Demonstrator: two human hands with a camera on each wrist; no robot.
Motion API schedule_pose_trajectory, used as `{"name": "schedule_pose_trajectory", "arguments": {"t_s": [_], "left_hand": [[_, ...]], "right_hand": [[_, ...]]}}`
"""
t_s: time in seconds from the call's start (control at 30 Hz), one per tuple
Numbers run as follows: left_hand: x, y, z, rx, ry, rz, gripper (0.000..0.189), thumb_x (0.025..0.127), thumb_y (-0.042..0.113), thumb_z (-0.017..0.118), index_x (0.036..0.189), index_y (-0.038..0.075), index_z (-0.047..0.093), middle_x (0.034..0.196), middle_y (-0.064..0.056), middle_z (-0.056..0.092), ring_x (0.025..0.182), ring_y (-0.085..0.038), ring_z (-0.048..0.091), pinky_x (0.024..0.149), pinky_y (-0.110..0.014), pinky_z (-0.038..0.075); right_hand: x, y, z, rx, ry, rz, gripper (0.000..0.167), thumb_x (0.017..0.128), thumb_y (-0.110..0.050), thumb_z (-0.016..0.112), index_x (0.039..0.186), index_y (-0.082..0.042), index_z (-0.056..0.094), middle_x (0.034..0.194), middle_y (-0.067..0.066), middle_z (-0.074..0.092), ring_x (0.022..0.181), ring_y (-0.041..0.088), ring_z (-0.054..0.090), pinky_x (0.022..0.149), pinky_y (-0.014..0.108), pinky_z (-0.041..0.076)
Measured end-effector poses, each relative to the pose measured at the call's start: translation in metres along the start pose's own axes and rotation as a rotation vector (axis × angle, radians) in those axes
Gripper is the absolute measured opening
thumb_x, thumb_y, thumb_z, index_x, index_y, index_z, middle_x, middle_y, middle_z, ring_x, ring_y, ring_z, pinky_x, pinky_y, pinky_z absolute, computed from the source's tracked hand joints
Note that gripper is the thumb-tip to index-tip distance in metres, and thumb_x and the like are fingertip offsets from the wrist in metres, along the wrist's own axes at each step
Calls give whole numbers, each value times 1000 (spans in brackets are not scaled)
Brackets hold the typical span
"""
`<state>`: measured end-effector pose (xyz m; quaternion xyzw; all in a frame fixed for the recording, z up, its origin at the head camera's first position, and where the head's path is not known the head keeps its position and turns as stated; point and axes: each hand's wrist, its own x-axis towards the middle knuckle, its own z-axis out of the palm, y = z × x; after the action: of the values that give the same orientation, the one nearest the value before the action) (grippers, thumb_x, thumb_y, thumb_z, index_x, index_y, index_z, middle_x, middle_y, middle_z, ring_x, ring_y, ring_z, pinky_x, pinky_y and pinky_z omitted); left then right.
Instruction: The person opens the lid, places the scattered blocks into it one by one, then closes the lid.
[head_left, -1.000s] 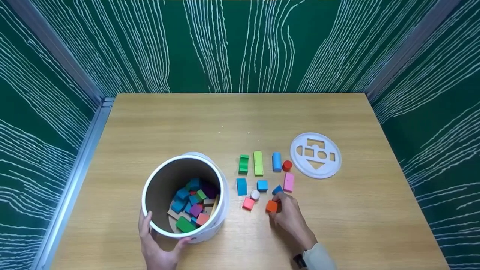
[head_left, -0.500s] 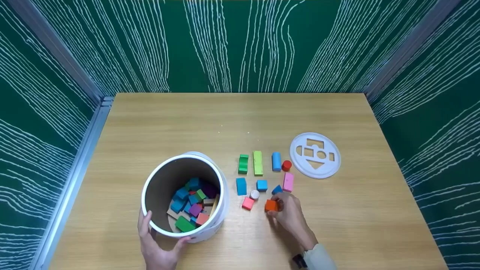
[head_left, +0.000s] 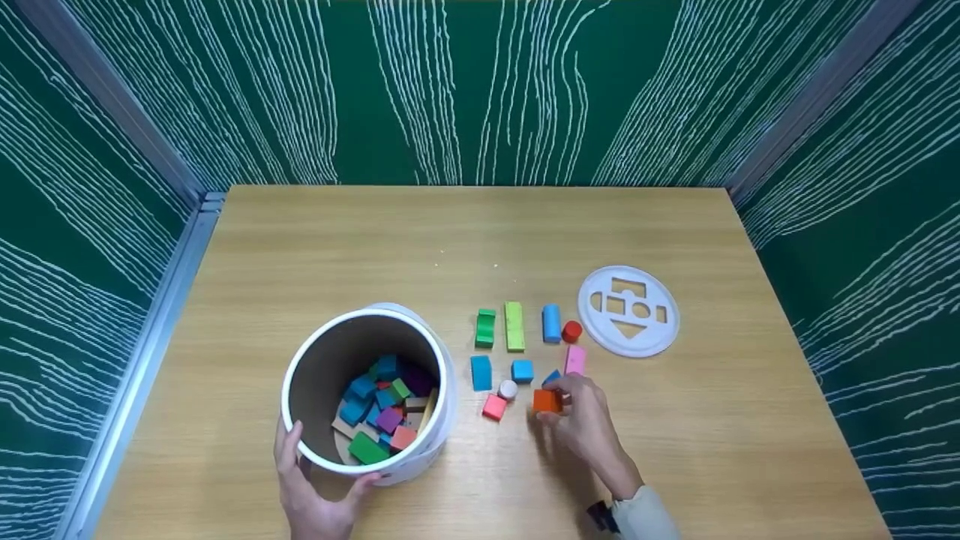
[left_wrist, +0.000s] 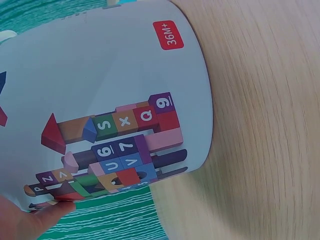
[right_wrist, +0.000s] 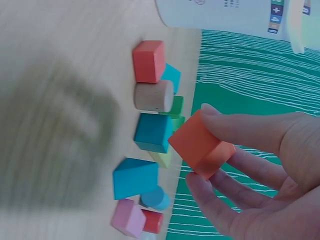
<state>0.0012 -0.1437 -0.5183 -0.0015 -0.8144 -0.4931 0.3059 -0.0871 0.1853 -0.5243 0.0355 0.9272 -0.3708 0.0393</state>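
Note:
My right hand (head_left: 589, 424) pinches an orange block (right_wrist: 200, 142) between thumb and fingertips. In the right wrist view the block is tilted and held up off the table. My left hand (head_left: 315, 480) holds the near side of a white bucket (head_left: 450, 390), with its fingers at the left and its thumb at the front. Inside the bucket lie several coloured blocks (head_left: 370, 450). Nearest to the orange block are a blue triangular block (head_left: 552, 376), partly covered by my right fingers, a blue cube (head_left: 523, 370), a whitish cylinder (head_left: 508, 389) and a coral-red block (head_left: 494, 407).
Farther back on the wooden table (head_left: 300, 240) lie a green block (head_left: 485, 328), a lime block (head_left: 514, 327), a blue cylinder (head_left: 551, 323), a red cylinder (head_left: 572, 331) and a pink block (head_left: 574, 360). A white lid with shaped holes (head_left: 628, 343) lies to the right.
My right hand has lifted the orange block slightly and turned it. The left hand and the bucket look still.

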Motion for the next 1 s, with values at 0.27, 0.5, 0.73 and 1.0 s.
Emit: {"name": "schedule_pose_trajectory", "arguments": {"t_s": [0.27,0.5,0.73,1.0], "left_hand": [[6,19,0,-27,30,30,99,66,32,86,135,-10,30,144,-34,25,136,-12,25,106,-16,26],[8,32,-1,-4,7,-61,97,65,21,87,137,-7,28,147,-31,23,136,-6,22,108,-18,24],[0,7,0,19,-7,-83,103,60,20,89,140,-1,28,152,-18,22,137,-13,23,109,-21,26],[10,34,-1,-5,17,5,94,71,31,84,136,-8,29,145,-33,24,136,-8,23,106,-15,26]], "right_hand": [[-1,-12,-9,-16,23,-62,35,65,4,83,95,-9,71,96,5,63,90,25,54,82,43,53],[-5,-28,-20,-9,36,-99,39,65,8,81,98,-10,70,97,3,62,88,21,55,82,38,54],[-7,-47,-29,-14,92,-240,39,62,2,85,95,-12,69,92,-2,63,82,15,55,75,29,55],[-8,-62,-36,-29,111,-313,40,62,0,86,96,-12,70,95,-2,65,87,16,55,75,30,56]]}}
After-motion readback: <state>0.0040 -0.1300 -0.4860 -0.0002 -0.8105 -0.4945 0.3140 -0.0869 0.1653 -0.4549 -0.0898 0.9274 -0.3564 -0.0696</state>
